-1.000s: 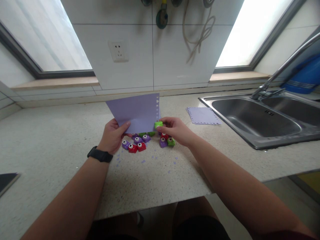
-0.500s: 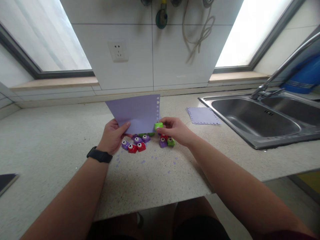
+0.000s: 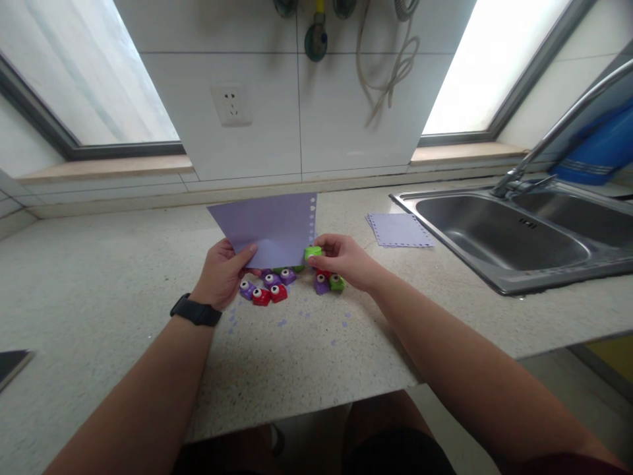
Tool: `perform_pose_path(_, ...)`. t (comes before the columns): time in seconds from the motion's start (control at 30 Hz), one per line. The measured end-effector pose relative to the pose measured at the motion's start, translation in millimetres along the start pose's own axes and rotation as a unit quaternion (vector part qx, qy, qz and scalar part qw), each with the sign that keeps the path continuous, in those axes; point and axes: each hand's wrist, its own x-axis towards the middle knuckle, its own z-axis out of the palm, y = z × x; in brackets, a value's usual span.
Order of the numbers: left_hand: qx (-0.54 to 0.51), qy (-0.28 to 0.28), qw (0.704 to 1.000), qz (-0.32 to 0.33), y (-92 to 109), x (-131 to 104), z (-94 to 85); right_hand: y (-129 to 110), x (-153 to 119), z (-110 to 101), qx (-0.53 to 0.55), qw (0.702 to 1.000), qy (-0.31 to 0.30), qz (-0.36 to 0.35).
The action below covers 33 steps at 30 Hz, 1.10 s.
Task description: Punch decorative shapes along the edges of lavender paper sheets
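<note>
My left hand [image 3: 222, 272] pinches the purple sheet [image 3: 270, 227], apparently to steady its edge. At centre, my right hand [image 3: 346, 260] grips the green punch [image 3: 312, 253] there.

The left arm [image 3: 143, 379] is reaching up from the bench's front edge, a dark band on its wrist, and the left hand [image 3: 222, 272] is pinching with its thumb laid on top. The right arm [image 3: 465, 343] is slanting in from the lower right, and the right hand [image 3: 349, 262] is turning inward, its thumb and forefinger closing in a pinch, wrist nearly straight.
</note>
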Motion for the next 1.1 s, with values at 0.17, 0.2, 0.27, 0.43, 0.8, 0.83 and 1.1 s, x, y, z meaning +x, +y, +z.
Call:
perform_pose_path(0.17, -0.001, 0.003, 1.0, 0.0, 0.3, 0.1, 0.1, 2.0, 1.1, 0.5, 0.003, 1.0, 0.01, 0.006)
perform_pose_path(0.2, -0.002, 0.002, 1.0, -0.001, 0.3, 0.0, 0.0, 2.2, 1.2, 0.8, 0.006, 1.0, 0.012, 0.007)
perform_pose_path(0.27, -0.004, 0.0, 1.0, -0.001, 0.3, -0.2, 0.1, 2.5, 1.1, 1.2, 0.013, 1.0, 0.014, 0.008)
perform_pose_path(0.43, 0.0, 0.001, 1.0, -0.001, 0.6, 0.1, 0.4, 3.3, 0.3, 1.0, 0.021, 1.0, 0.007, 0.008)
perform_pose_path(0.8, 0.006, -0.007, 1.0, -0.005, 0.0, -0.8, 0.3, 2.0, -0.1, 2.5, 0.02, 1.0, 0.01, 0.012)
perform_pose_path(0.83, 0.007, -0.007, 1.0, -0.005, 0.1, -0.9, 0.4, 1.6, -0.4, 2.5, 0.019, 1.0, 0.007, 0.012)
perform_pose_path(1.1, 0.014, -0.011, 1.0, -0.008, 0.7, -0.8, 0.7, -0.8, -2.5, 1.5, 0.003, 1.0, 0.0, 0.015)
